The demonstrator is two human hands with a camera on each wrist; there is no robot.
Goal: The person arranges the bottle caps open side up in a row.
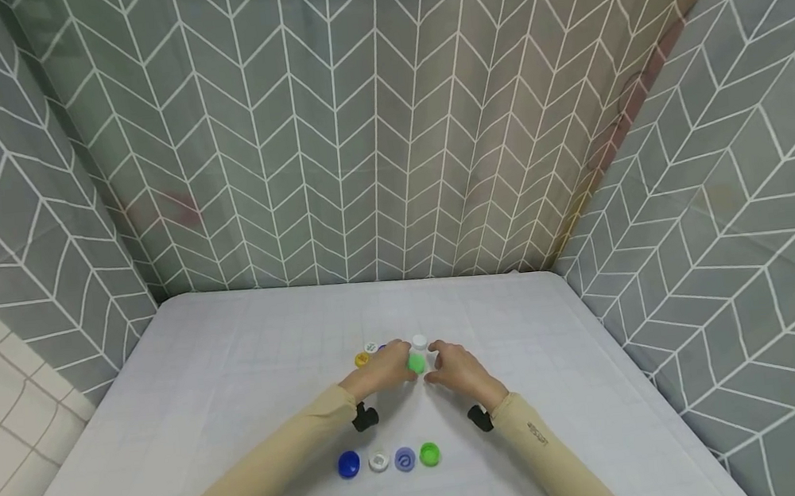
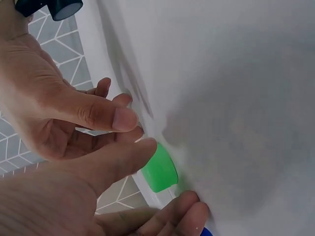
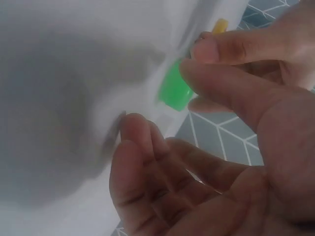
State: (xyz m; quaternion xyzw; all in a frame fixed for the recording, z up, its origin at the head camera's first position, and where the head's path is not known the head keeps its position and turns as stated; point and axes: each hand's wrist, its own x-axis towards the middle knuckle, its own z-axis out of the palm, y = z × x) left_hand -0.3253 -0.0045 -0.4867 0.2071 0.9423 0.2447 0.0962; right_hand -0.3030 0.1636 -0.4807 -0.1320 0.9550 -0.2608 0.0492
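Observation:
My left hand (image 1: 386,365) holds a bright green plastic cap (image 1: 416,363) between its thumb and fingers. The same green cap (image 2: 161,169) shows past the left thumb in the left wrist view, and its underside is hidden. Just right of it my right hand (image 1: 462,371) has its thumb and fingers spread apart, with nothing gripped. From the right wrist view, the right thumb overlaps the green cap (image 3: 174,88); whether they touch I cannot tell. A white cap (image 1: 419,342) sits just behind the green one, between the hands.
Beyond the left hand lie a yellow cap (image 1: 361,359), a white cap (image 1: 371,348) and a partly hidden blue one. Nearer me stand in a row a dark blue cap (image 1: 349,464), a white cap (image 1: 378,461), a lilac cap (image 1: 405,460) and a green cap (image 1: 429,454).

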